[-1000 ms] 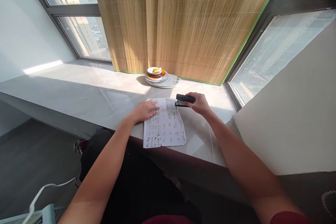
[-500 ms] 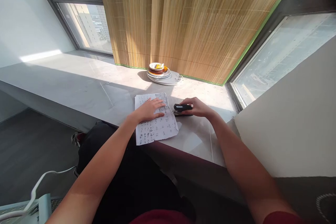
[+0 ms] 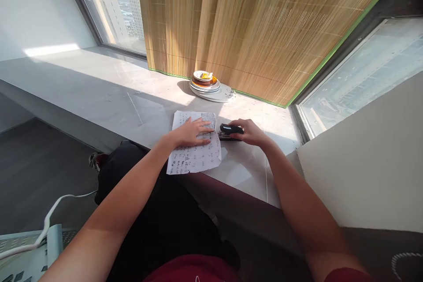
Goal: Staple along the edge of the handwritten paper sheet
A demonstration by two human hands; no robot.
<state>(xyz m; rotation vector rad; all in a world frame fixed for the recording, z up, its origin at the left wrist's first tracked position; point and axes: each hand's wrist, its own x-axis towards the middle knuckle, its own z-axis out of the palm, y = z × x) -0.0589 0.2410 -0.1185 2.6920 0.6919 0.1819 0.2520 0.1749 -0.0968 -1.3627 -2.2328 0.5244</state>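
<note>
Sheets of handwritten paper [image 3: 194, 158] lie on the pale ledge, their lower edge over its front rim. My left hand [image 3: 193, 132] rests flat on them with its fingers spread. Just right of the paper, a black stapler [image 3: 228, 130] stands on the ledge, its front end touching or very near the paper's right edge. My right hand [image 3: 246, 131] grips the rear of the stapler, fingers on top and thumb at the near side. Whether paper sits between the stapler's jaws is too small to tell.
Behind the paper, stacked plates [image 3: 206, 86] with a small yellow item on top stand near the bamboo blind [image 3: 231, 22]. A white wall [image 3: 366, 154] closes the right side. The ledge's front edge runs just before me.
The paper has turned slightly clockwise, its lower edge shifting left, with my left hand still on it. The camera view has tilted a little. My right hand keeps hold of the stapler.
</note>
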